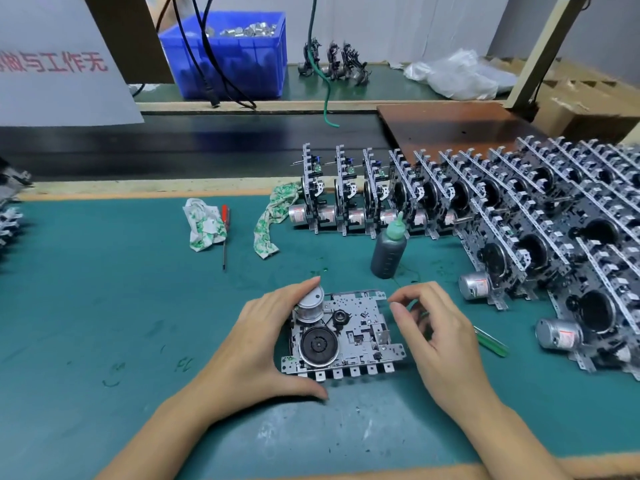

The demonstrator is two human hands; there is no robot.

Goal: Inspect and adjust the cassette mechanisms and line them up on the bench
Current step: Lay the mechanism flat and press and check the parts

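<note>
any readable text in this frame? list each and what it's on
"做与工作无" in red, on the white sign at top left; its first character is cut off and blurred.
Red and white labels on the silver motors of the lined-up mechanisms: too small to read.
Graduation marks on the grey bottle: no legible numbers.

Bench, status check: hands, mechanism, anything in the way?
Left hand grips cassette mechanism, flat on mat. Right hand holds green-handled tool beside it. Bottle stands just behind.

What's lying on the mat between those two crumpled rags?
A red-handled screwdriver lies between the left rag and the right rag, beside the left one, seen in the head view.
</note>
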